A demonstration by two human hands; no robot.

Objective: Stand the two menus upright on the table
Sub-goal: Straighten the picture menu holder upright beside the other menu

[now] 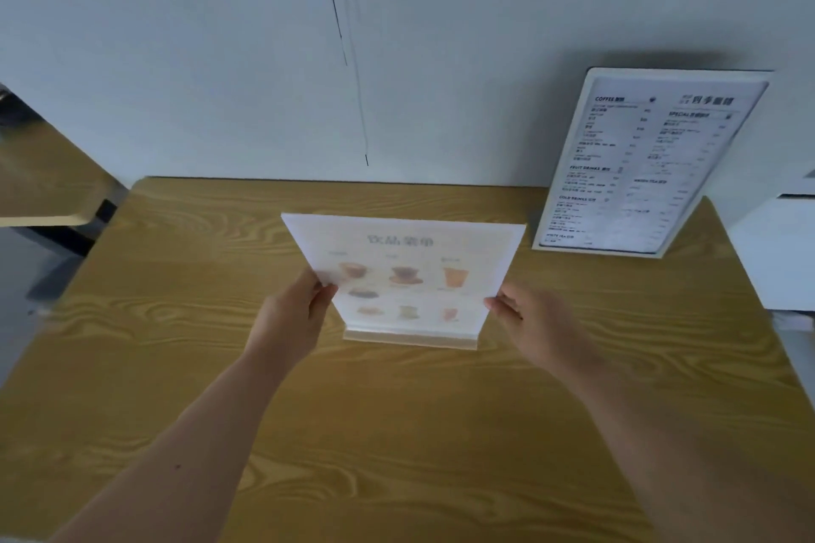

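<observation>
- Your left hand (293, 313) pinched the left edge of the drinks menu (408, 273), thumb on the printed face, the other fingers hidden behind the sheet.
- Your right hand (536, 322) met the right edge with its fingertips (496, 303); whether they truly gripped it or only steadied it could not be told, since the contact was blurred.
- The menu you held stood on its pale base strip (410, 339), which rested on the wooden table (397, 454) near the middle; the sheet leaned away from you.
- Its print was soft with blur: a heading in large characters and rows of small cup pictures in orange and brown, the captions too faint to read.
- The second menu (648, 165) stood upright at the table's far right corner, apart from the first, just before the wall (220, 35); it was a white-framed sheet of dense black text in columns.
- Only its larger headings, such as "COFFEE" and "COLD DRINKS", could be made out; the lower right part washed out in glare.
- A white object (780, 251) at the right edge was cut off by the frame, as was another tabletop (39, 181) at the left.
</observation>
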